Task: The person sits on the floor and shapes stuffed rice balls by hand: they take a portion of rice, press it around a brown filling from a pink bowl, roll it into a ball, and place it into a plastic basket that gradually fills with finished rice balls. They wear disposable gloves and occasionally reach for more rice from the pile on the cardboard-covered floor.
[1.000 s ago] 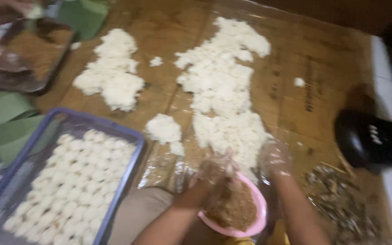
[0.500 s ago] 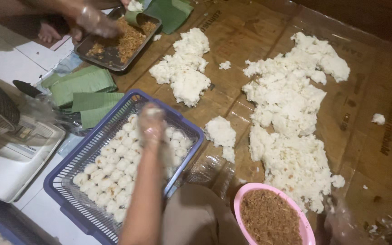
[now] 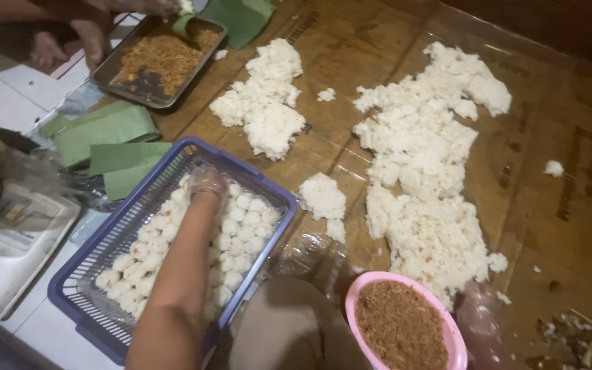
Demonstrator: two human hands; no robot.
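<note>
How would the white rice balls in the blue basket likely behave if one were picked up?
The rice balls look small, so each is probably light. Their lumpy surface matches the loose rice heaps on the plastic sheet, so they are likely soft, sticky and apt to crumble under a firm squeeze. Packed closely in the blue basket, where the gloved left hand rests, they seem unlikely to roll.

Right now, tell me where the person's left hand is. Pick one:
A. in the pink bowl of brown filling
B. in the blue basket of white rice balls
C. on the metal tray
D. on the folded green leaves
B: the left hand reaches into the blue basket, resting among the white rice balls, well apart from the pink bowl.
</note>
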